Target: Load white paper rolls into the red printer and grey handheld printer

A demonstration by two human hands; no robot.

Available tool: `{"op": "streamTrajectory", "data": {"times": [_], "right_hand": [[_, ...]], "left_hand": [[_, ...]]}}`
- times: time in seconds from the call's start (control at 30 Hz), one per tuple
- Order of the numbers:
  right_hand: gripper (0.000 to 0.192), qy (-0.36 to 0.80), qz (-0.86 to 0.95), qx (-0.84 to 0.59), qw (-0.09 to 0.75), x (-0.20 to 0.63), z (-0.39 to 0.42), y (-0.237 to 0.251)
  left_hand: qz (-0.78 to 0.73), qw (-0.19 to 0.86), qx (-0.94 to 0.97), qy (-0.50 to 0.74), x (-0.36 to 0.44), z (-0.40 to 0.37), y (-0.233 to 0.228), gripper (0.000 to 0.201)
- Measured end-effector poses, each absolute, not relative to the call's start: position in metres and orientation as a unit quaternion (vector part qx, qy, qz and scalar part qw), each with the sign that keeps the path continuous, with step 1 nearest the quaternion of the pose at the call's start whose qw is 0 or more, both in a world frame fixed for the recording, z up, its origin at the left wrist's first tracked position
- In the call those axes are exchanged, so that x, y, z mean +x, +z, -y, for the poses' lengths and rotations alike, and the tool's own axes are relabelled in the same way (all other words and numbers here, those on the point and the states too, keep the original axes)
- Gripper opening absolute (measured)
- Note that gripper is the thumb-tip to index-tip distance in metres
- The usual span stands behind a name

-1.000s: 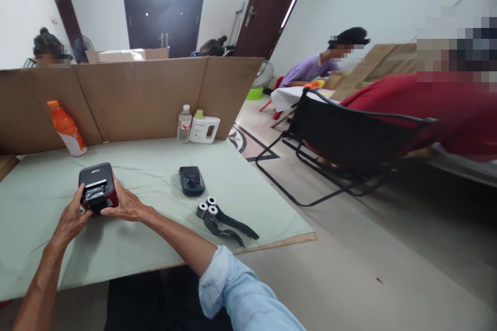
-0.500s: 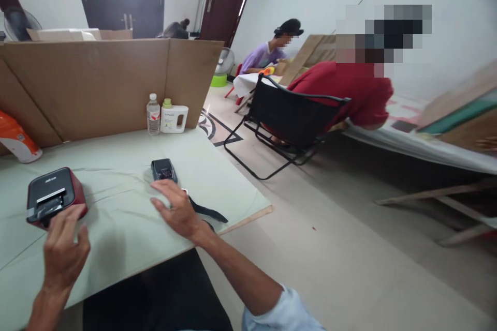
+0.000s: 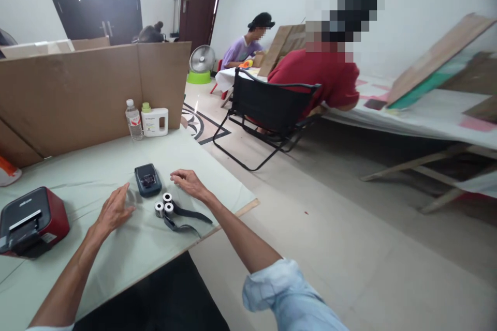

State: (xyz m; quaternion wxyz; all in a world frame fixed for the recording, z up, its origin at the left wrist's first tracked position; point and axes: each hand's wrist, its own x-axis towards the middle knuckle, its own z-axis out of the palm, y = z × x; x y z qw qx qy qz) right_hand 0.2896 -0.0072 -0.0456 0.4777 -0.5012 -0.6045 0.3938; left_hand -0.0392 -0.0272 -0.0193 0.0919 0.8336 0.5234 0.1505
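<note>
A small dark handheld device [image 3: 148,180] with a glossy front lies on the pale table [image 3: 116,253]. Just to its left, my left hand [image 3: 116,207] is open above the tabletop with nothing in it. On the other side of the device, my right hand [image 3: 189,184] is held with its fingers extended, also bare. Between my hands and nearer to me stand three small white paper rolls [image 3: 168,208] with dark cores. A black strap [image 3: 193,214] trails from beside them toward the table edge. At the far left sits a black and red label printer [image 3: 33,222].
A clear water bottle [image 3: 134,120] and a white jug [image 3: 156,122] with a green cap stand by the cardboard screen [image 3: 89,98]. An orange and white container [image 3: 6,171] is cut off at left. Beyond the table, a person in red [image 3: 314,75] sits in a black folding chair [image 3: 272,106].
My left hand has moved right, from the printer to beside the handheld device. My right hand has shifted to the device's right, uncovering the paper rolls. The view has turned slightly right.
</note>
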Motion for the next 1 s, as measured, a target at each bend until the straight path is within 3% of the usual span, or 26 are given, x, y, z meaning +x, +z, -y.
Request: {"op": "streamTrajectory", "data": {"times": [0.33, 0.73, 1.0], "right_hand": [[0.024, 0.403, 0.641, -0.468, 0.455, 0.271, -0.035, -0.057], [0.024, 0.347, 0.649, -0.478, 0.479, 0.261, -0.033, -0.073], [0.029, 0.340, 0.652, -0.476, 0.482, 0.261, -0.031, -0.076]], "left_hand": [[-0.518, 0.171, 0.819, 0.178, 0.005, -0.016, -0.013, 0.112], [-0.493, 0.071, 0.824, 0.269, 0.007, -0.006, -0.048, 0.102], [-0.497, 0.066, 0.823, 0.265, 0.009, -0.003, -0.050, 0.100]]}}
